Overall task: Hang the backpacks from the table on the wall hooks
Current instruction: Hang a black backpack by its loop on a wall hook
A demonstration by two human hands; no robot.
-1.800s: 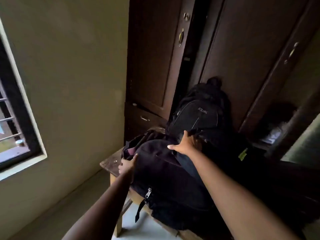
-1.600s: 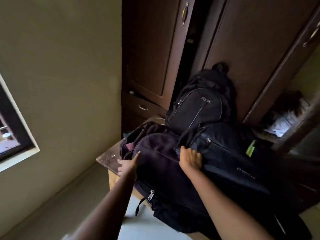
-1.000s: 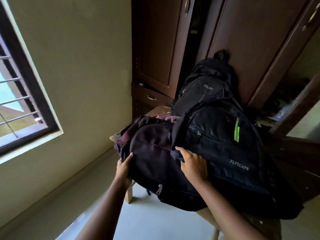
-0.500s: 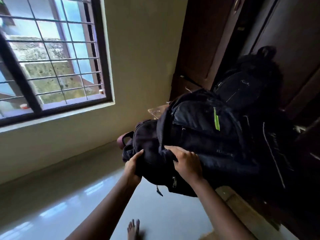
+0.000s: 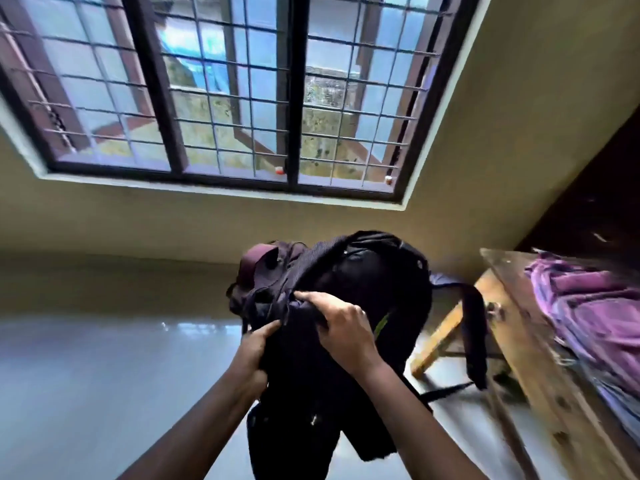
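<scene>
Clear of the tabletop (image 5: 519, 344), out over the floor (image 5: 86, 375) below the window (image 5: 221, 98): dark backpack bundle (image 5: 311, 375), held up in both hands. It looks like two bags bunched together, a maroon-topped bag (image 5: 263, 263) on the left and a black bag (image 5: 374, 271) with a green strip. Can't separate them cleanly, the fabric is dark and blurred.

Left hand (image 5: 258, 344): fingers curled into the cloth from below, gripping. Right hand (image 5: 341, 332): clamped over the top fold, fingers curled round the material. Neither hand is on a hang loop as far as I can see; both grips are on body fabric. One strap (image 5: 476, 334) dangles loose beside the table leg (image 5: 440, 341), near the tabletop's edge.

Purple backpack (image 5: 595, 306) lies flat on the tabletop, towards its far edge, untouched.

Progress, my read: early. Nothing is hung in what's shown. No wall hooks in view, only bare wall (image 5: 519, 98) and the window, so I can't say where the target is.

Left to do:
- Carry the bundle to the hooks.
- Find a loop on each bag and hook them one at a time.
- Fetch the purple backpack.

More bags may sit out of view; can't tell.

Risks: the loose strap could snag the table corner, and a regrip is likely needed before hanging.
</scene>
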